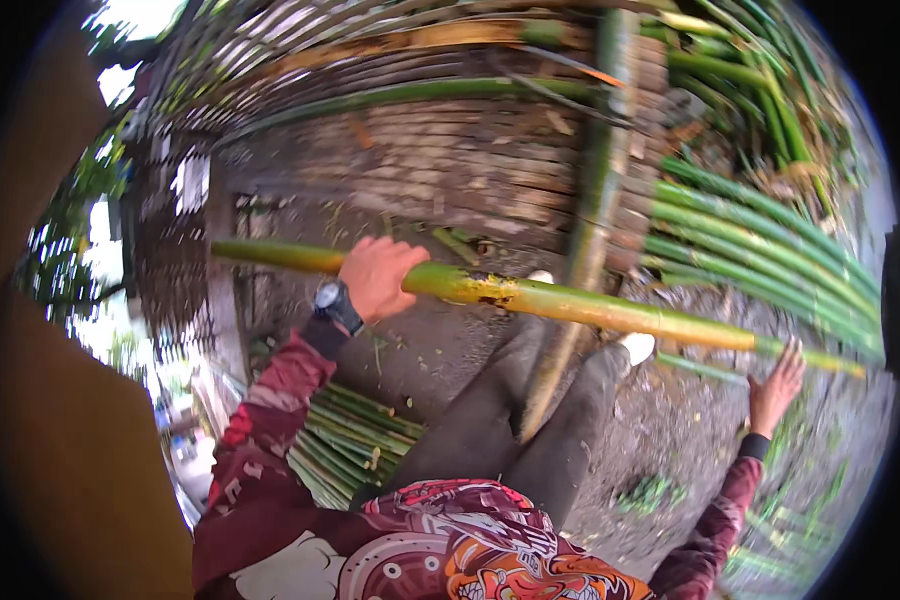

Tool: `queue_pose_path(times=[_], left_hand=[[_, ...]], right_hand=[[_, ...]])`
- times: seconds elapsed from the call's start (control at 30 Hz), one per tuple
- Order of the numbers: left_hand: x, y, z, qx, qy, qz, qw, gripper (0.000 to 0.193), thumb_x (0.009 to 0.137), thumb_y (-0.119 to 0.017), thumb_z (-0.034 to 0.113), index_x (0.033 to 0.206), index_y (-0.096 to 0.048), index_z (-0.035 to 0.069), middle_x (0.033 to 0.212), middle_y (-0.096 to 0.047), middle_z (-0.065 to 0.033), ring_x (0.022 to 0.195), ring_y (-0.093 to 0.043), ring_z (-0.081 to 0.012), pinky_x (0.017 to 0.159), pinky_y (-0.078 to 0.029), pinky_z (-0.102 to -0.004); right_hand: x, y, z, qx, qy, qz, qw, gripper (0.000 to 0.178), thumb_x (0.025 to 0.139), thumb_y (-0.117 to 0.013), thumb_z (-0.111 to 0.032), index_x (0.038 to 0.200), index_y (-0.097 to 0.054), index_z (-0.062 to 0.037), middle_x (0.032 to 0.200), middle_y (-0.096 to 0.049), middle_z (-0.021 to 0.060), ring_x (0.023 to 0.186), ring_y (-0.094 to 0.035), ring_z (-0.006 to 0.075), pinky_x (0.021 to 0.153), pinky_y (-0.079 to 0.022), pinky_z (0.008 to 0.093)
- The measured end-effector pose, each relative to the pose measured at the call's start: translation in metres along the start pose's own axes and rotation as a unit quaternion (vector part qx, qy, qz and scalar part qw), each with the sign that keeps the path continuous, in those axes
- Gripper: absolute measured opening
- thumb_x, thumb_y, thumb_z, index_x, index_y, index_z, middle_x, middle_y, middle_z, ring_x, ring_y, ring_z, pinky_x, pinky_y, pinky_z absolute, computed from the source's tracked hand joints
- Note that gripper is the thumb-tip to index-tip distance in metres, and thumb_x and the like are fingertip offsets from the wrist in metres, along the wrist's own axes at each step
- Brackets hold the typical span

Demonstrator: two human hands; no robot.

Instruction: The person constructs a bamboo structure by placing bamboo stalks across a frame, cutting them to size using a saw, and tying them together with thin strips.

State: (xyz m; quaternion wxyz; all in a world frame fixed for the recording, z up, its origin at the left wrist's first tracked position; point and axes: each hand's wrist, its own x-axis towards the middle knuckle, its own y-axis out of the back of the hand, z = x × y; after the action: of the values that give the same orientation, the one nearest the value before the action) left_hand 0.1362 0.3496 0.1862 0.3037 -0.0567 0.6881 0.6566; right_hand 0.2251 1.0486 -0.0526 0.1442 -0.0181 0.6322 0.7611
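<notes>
A long green-and-yellow bamboo pole (610, 312) crosses in front of me from the left to the lower right, with a dark, rough patch near its middle. My left hand (382, 277) is closed around it left of that patch, knuckles up, a dark watch (337, 303) on the wrist. At the pole's right part, my right hand (776, 388) has its fingers stretched out, their tips against the pole's near side. Beneath the pole, a thicker bamboo post (592, 235) slants away from between my legs.
Cut green bamboo poles (770, 240) lie in rows at the right, with more piled at the far right. Another bamboo bundle (355, 435) rests beside my left leg. Ahead is a slatted bamboo platform (420, 150). The dirt ground (420, 340) carries scraps and leaves.
</notes>
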Motion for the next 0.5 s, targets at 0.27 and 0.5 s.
queue_pose_path(times=[0.27,0.5], left_hand=[[-0.068,-0.009,-0.134,0.016,0.018,0.101,0.995,0.044,0.070,-0.078,0.022,0.112,-0.066,0.013,0.097,-0.064,-0.0029,0.104,-0.061,-0.0266,0.098,-0.042,-0.0442],[-0.076,-0.056,-0.271,0.260,0.358,0.174,0.879,0.088,0.079,-0.077,0.015,0.156,-0.036,0.018,0.143,-0.050,-0.0184,0.131,-0.048,-0.0398,0.115,-0.034,-0.0565]], right_hand=[[0.086,-0.070,-0.016,0.035,0.195,-0.117,0.973,0.053,0.076,-0.067,-0.006,0.128,-0.056,-0.0074,0.135,-0.059,0.0170,0.130,-0.052,0.0386,0.110,-0.040,0.0523],[0.036,0.064,-0.209,0.208,0.272,-0.040,0.939,0.049,0.068,-0.078,-0.001,0.114,-0.063,-0.0050,0.100,-0.069,0.0108,0.094,-0.067,0.0263,0.090,-0.055,0.0439]])
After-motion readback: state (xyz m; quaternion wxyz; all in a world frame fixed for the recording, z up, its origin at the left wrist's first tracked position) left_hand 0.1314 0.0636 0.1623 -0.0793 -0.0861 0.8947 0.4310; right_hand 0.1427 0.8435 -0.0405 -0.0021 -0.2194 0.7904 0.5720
